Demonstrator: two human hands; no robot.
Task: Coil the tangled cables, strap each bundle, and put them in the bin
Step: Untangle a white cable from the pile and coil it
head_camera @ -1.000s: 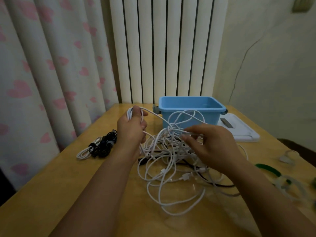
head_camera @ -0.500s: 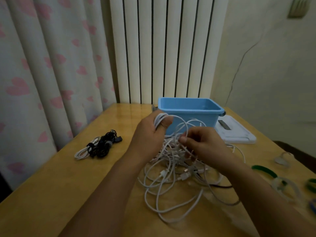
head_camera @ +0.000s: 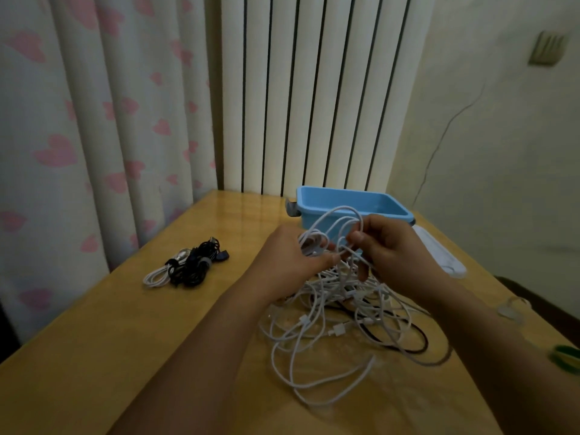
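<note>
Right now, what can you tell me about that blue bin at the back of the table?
The blue bin is a shallow rectangular tub, plastic by its look, with a thick rolled rim and a grey handle on its left end. It stands upright and open at the far edge of the wooden table, before the ribbed panel. What shows of its inside holds no cables. Loops of white cable rise before its front wall; whether they touch it I cannot tell.

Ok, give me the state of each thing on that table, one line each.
White cables: tangled, partly lifted.
Left hand: grips coiled white loops.
Right hand: pinches a white strand.
Blue bin: open; no bundle visible inside.
Finished bundles: strapped, lying left on the table.
Black cable: loose under the white ones.
</note>
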